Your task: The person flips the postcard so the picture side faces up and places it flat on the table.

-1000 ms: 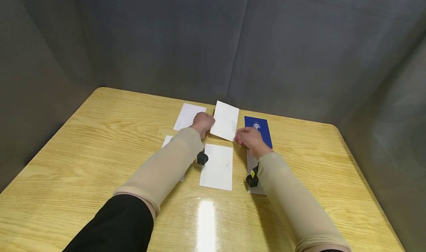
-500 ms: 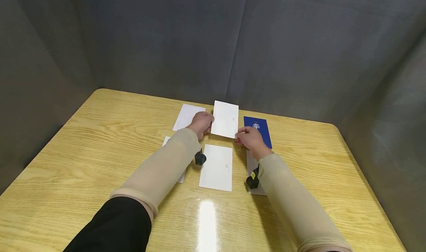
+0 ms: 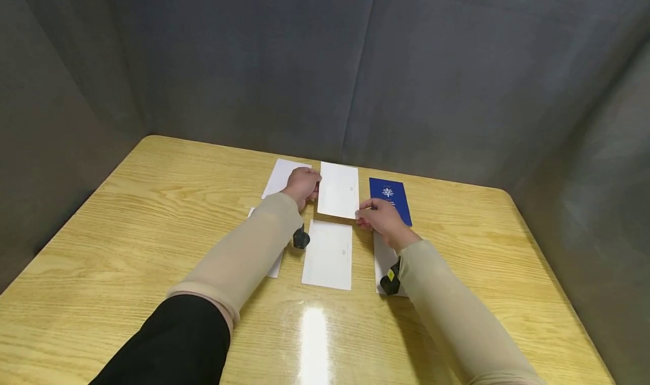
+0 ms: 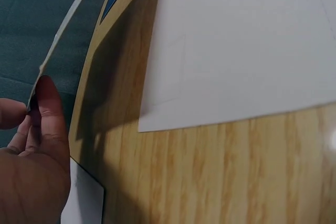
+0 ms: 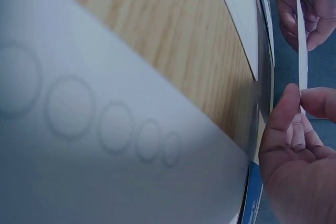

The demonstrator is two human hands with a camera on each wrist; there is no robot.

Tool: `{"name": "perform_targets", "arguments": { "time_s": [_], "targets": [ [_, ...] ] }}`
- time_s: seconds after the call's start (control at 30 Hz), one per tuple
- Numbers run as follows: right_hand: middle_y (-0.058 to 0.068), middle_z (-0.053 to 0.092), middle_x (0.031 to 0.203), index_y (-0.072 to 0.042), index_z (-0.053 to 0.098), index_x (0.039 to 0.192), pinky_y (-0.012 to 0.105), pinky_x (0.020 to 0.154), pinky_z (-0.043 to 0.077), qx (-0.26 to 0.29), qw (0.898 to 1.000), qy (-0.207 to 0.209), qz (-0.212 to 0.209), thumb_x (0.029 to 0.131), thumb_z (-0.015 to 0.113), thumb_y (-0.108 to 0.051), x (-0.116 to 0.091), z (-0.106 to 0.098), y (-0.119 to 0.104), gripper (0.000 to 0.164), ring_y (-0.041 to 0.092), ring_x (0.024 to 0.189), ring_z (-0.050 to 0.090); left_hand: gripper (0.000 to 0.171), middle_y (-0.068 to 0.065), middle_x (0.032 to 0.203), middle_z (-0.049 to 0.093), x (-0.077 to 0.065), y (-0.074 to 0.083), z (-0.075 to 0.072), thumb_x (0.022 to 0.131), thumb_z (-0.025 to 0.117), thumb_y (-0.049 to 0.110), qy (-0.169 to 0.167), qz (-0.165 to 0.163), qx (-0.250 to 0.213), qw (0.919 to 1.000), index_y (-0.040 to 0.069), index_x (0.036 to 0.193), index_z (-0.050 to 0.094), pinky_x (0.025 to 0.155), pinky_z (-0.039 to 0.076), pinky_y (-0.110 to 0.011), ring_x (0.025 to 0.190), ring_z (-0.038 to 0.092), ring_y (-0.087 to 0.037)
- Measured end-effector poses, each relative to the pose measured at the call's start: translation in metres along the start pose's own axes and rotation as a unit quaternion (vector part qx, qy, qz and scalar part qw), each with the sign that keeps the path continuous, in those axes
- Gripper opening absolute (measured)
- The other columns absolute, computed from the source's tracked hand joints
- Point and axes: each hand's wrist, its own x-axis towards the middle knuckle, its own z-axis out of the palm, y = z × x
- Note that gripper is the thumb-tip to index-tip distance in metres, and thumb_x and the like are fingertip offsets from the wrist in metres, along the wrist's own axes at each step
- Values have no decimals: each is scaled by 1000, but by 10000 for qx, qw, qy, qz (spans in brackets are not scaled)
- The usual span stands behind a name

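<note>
Between my two hands a white card [image 3: 338, 189] is held just above the far part of the table, its shadow falling below it. My left hand [image 3: 303, 185] pinches its left edge between thumb and fingers, as the left wrist view shows with the card edge-on [image 4: 65, 22]. At the lower right corner, my right hand [image 3: 382, 220] pinches the card between thumb and forefinger. In the right wrist view the right fingertips [image 5: 287, 103] meet on its thin edge. Another white card [image 3: 327, 255] lies flat in front of the held one.
A blue card [image 3: 390, 196] with white characters lies right of the held card. White cards lie at the back left [image 3: 278, 176], under my left forearm [image 3: 274, 267] and under my right wrist [image 3: 384, 255]. Grey curtains [image 3: 244, 63] surround the wooden table [image 3: 167, 204].
Both hands have brought the white card lower and slightly left. It was askew a second ago and now sits straighter, flatter, in line with the card in front.
</note>
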Motion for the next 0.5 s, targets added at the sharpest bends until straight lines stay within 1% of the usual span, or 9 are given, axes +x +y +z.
{"name": "perform_targets", "arguments": {
  "time_s": [0.1,0.17,0.23,0.33,0.43,0.5],
  "targets": [
    [15,67,107,2,59,121,26,77,54,-40,10000,-13,29,101,62,-5,0,2,0,21,19,90,63,30,-6,84,53,0,-1,-2,105,50,5,47,-9,-8,10000,-7,131,59,54,45,-18,64,52,-10],
    [15,67,107,2,60,122,26,78,54,-64,10000,2,56,102,61,-6,0,3,0,22,19,91,62,30,-5,81,51,-1,-1,-3,106,49,6,22,-28,-127,9999,-7,131,59,52,42,-18,62,50,-10],
    [15,66,108,2,61,124,26,78,53,-84,9999,26,79,102,60,-6,1,4,0,23,19,91,62,28,-4,77,48,-2,0,-4,108,47,9,-66,-68,-392,9992,-4,130,58,48,39,-17,59,46,-9],
    [14,67,107,2,62,124,25,76,52,-105,9999,38,82,101,61,-6,4,5,1,25,19,90,61,23,-2,71,47,-3,3,-2,112,41,13,-339,-130,-952,9948,0,121,57,42,31,-17,53,41,-8],
    [14,67,105,3,63,124,24,74,51,-103,9999,1,42,101,61,-6,6,7,1,25,18,88,61,25,-2,69,53,-5,6,1,113,38,16,-627,-176,-1427,9876,3,109,58,41,38,-17,50,47,-7],
    [13,66,104,3,63,124,24,73,50,-95,9999,-22,35,101,61,-5,6,8,0,25,18,87,60,27,-4,74,59,-5,7,3,113,38,17,-756,-225,-1565,9845,3,106,60,47,46,-20,55,55,-10]
  ]
}}
